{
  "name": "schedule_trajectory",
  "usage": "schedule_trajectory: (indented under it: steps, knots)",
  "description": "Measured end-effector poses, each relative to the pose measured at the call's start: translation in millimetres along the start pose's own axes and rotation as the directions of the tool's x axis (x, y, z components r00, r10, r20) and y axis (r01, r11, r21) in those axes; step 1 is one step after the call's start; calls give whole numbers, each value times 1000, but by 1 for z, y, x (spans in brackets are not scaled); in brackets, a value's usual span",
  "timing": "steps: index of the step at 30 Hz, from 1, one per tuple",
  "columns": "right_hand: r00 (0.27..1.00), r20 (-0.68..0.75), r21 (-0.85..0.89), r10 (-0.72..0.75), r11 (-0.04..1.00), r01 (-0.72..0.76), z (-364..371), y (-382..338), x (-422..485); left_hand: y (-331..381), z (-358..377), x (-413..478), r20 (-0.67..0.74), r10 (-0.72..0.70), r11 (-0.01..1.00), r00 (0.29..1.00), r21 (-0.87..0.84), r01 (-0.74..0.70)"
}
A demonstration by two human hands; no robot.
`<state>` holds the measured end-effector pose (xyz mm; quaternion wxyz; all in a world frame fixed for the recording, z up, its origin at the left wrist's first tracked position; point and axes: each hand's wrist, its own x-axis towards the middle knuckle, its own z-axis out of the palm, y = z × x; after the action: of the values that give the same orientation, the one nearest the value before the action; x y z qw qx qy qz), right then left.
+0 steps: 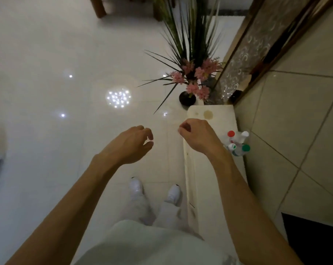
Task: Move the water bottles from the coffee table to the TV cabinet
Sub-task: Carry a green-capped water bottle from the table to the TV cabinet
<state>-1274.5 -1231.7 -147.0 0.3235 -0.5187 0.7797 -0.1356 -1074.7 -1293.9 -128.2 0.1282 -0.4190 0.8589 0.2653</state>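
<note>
Red, white and green caps mark the water bottles (238, 143) upright on the TV cabinet (215, 115), at 3 o'clock of right hand (197, 136); left hand (132, 144) farther; both loosely curled, empty

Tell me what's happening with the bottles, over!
Left hand empty, half curled. Right hand empty, over cabinet edge. Bottles clustered upright on cabinet by wall. Nothing in the way.

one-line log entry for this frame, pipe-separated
left hand: empty | right hand: empty | water bottles: grouped upright on TV cabinet, by wall
</note>
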Motion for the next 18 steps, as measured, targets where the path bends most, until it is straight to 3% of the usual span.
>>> schedule_trajectory:
  steps: [4,11,18]
  knots:
    - [985,65,-86,-157,983,162,34,-62,-1,-53,3,-60,-82,-162,985,983,-77,156]
    - [896,254,-187,-363,891,414,147,-199,-46,-142,24,-184,-161,-386,904,908,-260,338]
    - [703,464,-162,-539,728,666,299,-350,-122,-278,59,-366,-204,-639,750,742,-383,540]
